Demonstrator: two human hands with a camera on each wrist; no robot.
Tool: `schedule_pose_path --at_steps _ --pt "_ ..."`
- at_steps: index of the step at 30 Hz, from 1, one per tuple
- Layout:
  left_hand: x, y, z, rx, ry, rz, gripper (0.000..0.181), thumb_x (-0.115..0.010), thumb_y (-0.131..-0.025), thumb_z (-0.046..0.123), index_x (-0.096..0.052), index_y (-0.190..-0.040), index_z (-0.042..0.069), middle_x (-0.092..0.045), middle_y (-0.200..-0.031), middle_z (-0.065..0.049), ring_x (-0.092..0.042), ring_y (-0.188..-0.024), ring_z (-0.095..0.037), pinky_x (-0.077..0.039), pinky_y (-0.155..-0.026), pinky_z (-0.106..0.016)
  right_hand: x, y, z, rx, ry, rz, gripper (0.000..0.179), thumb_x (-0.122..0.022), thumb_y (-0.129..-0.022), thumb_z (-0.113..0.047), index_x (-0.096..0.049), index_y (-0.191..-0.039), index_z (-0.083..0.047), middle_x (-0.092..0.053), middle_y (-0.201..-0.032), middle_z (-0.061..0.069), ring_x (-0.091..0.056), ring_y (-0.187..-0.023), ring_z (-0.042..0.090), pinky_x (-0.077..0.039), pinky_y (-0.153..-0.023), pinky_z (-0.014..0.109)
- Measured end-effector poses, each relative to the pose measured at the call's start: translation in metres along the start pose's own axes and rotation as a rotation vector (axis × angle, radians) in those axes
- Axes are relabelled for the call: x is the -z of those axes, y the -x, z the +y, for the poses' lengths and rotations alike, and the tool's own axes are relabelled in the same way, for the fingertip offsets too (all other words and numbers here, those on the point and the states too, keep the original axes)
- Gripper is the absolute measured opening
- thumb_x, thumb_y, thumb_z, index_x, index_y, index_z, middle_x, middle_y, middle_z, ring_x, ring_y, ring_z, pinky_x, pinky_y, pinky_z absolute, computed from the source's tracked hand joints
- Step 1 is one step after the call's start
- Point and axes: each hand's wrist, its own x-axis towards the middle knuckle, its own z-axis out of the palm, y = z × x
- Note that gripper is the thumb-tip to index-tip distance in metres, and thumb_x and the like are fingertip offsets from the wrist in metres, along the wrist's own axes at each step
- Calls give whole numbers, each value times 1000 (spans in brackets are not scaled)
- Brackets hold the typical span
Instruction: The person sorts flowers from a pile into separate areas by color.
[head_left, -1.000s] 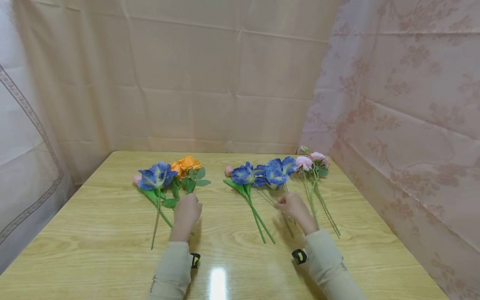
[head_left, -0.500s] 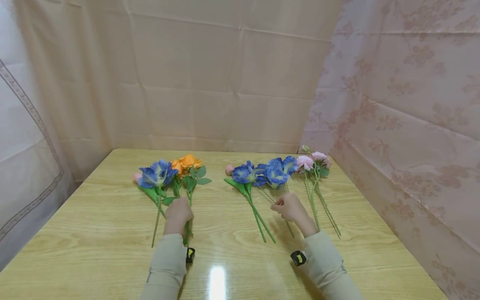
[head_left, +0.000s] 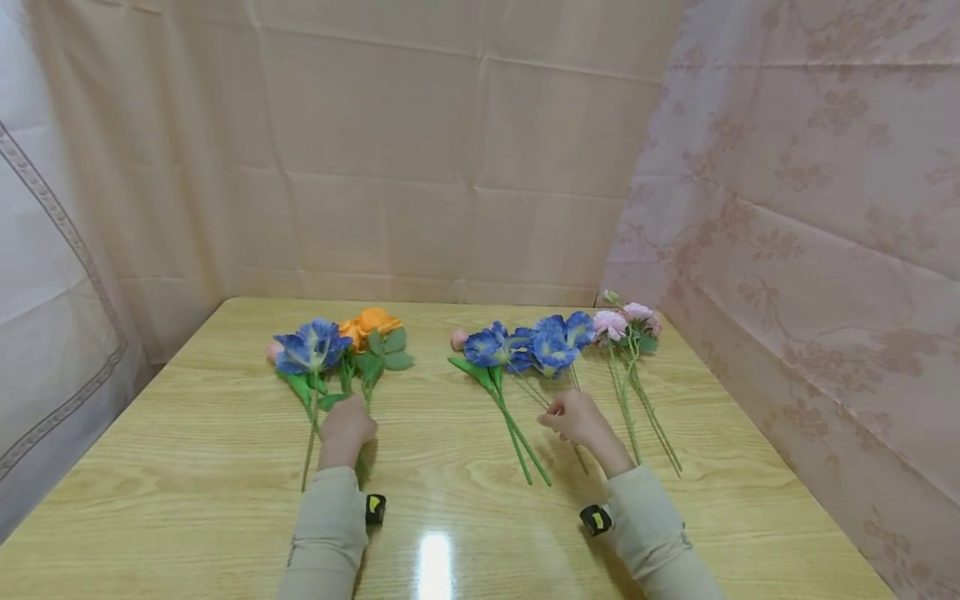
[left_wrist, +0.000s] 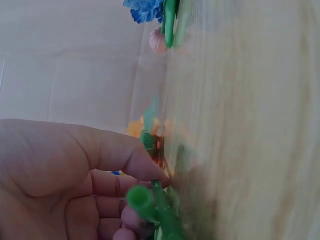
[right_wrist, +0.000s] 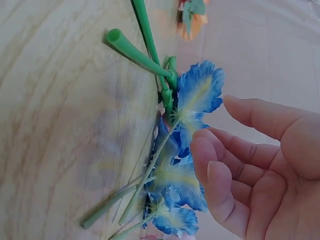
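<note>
My left hand [head_left: 347, 429] pinches the green stems [left_wrist: 167, 220] of the orange roses [head_left: 377, 321], low over the left side of the table. Beside them lies a blue flower [head_left: 311, 346] with a yellowish centre, over a pink bud [head_left: 274, 351] it partly covers. On the right, my right hand [head_left: 581, 419] hovers above the thin stems of several blue flowers [head_left: 552, 346]. Its fingers are loosely curled, thumb apart, with nothing between them in the right wrist view, where the blue petals [right_wrist: 197, 87] show behind the fingertips.
Left of the blue flowers, a pink bud [head_left: 458, 338] tops thick green stems [head_left: 513, 433] lying crossed. Pink ruffled flowers [head_left: 628, 323] lie near the right edge of the wooden table [head_left: 442, 467]. Hanging cloth [head_left: 420, 167] encloses the back and sides.
My left hand has moved left and slightly toward me, and the orange roses have shifted left, closer to the blue flower. The right hand has barely moved.
</note>
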Motion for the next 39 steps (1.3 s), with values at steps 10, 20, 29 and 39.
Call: schedule_pose_path --at_steps 10,20,29,39 --pt "5 1 -4 -26 68 57 21 -46 -84 9 -59 -79 -7 -58 -86 -25 -57 -74 -34 -46 -53 -40 -3 0 1 -3 -23 -20 15 -63 -83 -15 -63 -84 1 -59 -65 11 -56 -52 27 -40 -39 25" --pt "17 12 7 -142 295 152 33 -38 -70 -8 -23 -52 15 -15 -50 4 -12 -45 -9 -14 -42 -20 -7 1 -4 102 -8 -1 14 -64 -82 -12 -65 -82 1 -58 -61 11 -56 -49 23 -41 -40 26" --pt "21 27 25 -242 373 169 8 -49 -76 -3 -51 -70 1 -49 -57 -2 -55 -54 -16 -39 -47 -26 -24 6 -21 252 -14 -23 10 -63 -82 -11 -65 -80 -1 -56 -60 3 -55 -52 18 -43 -46 25" --pt "8 34 48 -437 461 121 10 -60 -79 -7 -53 -74 -3 -61 -65 -8 -61 -60 -25 -46 -51 -29 -38 16 -45 307 -149 -114 27 -62 -84 -12 -60 -98 11 -61 -72 7 -60 -61 23 -49 -50 26"
